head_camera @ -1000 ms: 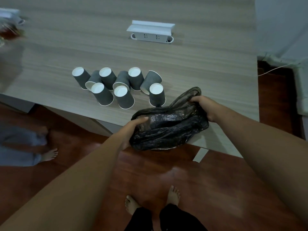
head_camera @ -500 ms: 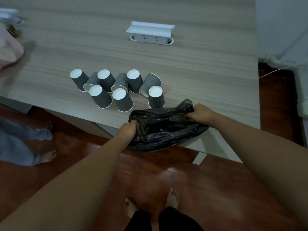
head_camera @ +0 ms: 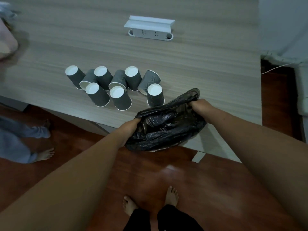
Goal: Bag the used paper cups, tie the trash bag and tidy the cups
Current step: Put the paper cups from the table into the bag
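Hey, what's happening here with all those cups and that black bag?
A person stands barefoot at the edge of a wooden table, gripping a black trash bag with both hands: the left hand on its near-left rim, the right hand on the far-right rim, pulling its mouth apart. None of the grey paper cups appears to be bagged yet; nine sit clustered on the table just beyond the bag, six upside down, three tipped over. A white power strip lies farther back.
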Motion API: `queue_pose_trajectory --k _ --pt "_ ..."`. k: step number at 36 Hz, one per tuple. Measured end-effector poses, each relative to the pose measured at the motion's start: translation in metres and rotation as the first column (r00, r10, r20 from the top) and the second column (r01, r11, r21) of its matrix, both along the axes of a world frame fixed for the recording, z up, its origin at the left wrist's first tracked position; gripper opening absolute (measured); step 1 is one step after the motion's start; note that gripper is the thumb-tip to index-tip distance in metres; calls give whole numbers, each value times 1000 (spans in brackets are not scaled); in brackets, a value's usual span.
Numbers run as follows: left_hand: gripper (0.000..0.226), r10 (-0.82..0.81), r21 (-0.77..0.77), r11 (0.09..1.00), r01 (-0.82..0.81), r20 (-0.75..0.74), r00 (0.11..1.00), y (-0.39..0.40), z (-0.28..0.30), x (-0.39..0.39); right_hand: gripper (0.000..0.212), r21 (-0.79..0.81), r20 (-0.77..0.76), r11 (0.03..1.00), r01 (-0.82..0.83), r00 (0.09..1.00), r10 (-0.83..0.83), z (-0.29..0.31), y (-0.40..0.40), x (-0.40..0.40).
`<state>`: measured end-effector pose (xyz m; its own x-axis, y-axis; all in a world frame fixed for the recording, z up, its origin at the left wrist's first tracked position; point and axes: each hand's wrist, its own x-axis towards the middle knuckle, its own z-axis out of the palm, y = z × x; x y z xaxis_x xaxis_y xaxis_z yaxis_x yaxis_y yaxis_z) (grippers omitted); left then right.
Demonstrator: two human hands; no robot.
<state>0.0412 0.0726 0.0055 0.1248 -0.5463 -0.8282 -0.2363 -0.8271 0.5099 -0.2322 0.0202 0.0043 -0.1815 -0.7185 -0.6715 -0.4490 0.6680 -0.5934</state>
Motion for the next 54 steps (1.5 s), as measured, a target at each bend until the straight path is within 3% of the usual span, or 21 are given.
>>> queue_pose_trajectory --k 4,8,10,13,17,22,27,34,41,44,50,52,54 --pt "44 5 20 1000 -4 -47 999 -4 3 0 35 -14 16 1000 22 1000 -22 -5 -3 -3" --pt "48 2 112 994 11 -121 993 -5 5 -1 69 -49 1 997 57 998 -57 -11 -14 -6" --pt "49 -10 152 988 29 -126 992 -6 6 0 85 -190 -18 976 106 994 -111 -4 -20 -1" --pt "53 12 213 977 15 -121 993 -11 6 1 80 -544 56 827 141 990 -132 7 -27 9" --pt "54 62 279 960 -17 -154 986 -19 4 1 75 -679 -111 726 -108 993 43 6 -33 25" --pt "50 91 304 952 -32 -183 979 -28 4 -3 62 -669 -290 641 -376 926 242 -5 -36 45" --pt "50 127 309 949 -61 -198 972 -29 7 -6 75 -567 -410 634 -527 847 338 -14 -47 62" --pt "50 150 320 944 -76 -213 965 -32 5 -4 95 -524 -274 754 -397 916 292 -24 -57 77" --pt "50 151 324 942 -86 -183 971 -33 -1 -6 71 -531 -310 737 -418 905 290 -29 -61 80" --pt "51 142 319 944 -82 -171 975 -34 2 -6 66 -599 -261 740 -306 948 181 -24 -58 77" --pt "52 107 286 957 -45 -206 973 -30 14 -9 58 -715 74 686 131 991 -112 5 -26 55" --pt "54 77 259 966 -10 -250 965 -28 17 -9 57 -702 223 672 238 969 -110 18 -3 42" --pt "55 63 239 971 -3 -247 967 -27 17 -6 55 -681 299 697 222 954 -13 22 23 33"
